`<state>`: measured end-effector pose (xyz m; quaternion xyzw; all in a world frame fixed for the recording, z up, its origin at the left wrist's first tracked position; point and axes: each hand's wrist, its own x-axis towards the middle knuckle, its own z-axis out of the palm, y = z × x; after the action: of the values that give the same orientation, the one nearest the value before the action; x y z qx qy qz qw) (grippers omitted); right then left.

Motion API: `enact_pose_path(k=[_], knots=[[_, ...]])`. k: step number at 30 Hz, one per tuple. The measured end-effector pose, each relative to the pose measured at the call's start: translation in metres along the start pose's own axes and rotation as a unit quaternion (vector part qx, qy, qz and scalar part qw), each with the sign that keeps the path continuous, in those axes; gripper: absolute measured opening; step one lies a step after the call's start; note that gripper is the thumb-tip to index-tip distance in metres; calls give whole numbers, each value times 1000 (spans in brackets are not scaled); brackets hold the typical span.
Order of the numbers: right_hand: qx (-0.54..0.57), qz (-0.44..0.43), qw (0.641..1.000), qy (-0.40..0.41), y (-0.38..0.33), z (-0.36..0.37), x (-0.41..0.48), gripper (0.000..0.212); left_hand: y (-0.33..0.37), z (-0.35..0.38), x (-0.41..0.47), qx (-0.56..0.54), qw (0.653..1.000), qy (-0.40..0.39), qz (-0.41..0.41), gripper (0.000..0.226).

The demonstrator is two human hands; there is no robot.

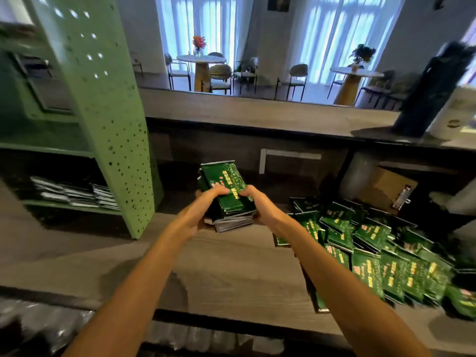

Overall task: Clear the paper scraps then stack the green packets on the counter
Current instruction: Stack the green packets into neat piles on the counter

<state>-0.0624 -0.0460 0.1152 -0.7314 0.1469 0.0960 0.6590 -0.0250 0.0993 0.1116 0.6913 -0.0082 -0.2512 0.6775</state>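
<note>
A stack of green packets point(228, 191) with yellow print is held over the wooden counter point(231, 253), tilted away from me. My left hand point(203, 204) grips its left side, thumb on the top packet. On the opposite side my right hand point(260, 204) grips the stack, its thumb also on top. A loose pile of several more green packets point(381, 256) lies spread on the counter to the right. I see no paper scraps.
A green perforated shelf unit point(113, 130) stands at the left with silver packets point(77, 194) on its lower shelf. A raised bar ledge point(257, 117) runs behind. A clipboard point(394, 189) leans at the right; a dark object point(432, 88) and white container point(456, 112) sit on the ledge.
</note>
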Motion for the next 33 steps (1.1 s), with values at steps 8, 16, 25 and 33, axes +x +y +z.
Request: enact_pose_path(k=[8, 16, 25, 33], knots=[[-38, -50, 991, -118, -51, 68, -5, 44, 28, -61, -54, -164, 979, 112, 53, 23], [-86, -127, 973, -175, -94, 156, 6, 25, 50, -152, -98, -215, 957, 167, 97, 18], [-54, -172, 983, 43, -137, 223, 56, 15, 97, -270, -73, -188, 961, 167, 116, 11], [-87, -167, 959, 212, -160, 250, 95, 18, 156, -328, -8, -144, 984, 72, 70, 14]])
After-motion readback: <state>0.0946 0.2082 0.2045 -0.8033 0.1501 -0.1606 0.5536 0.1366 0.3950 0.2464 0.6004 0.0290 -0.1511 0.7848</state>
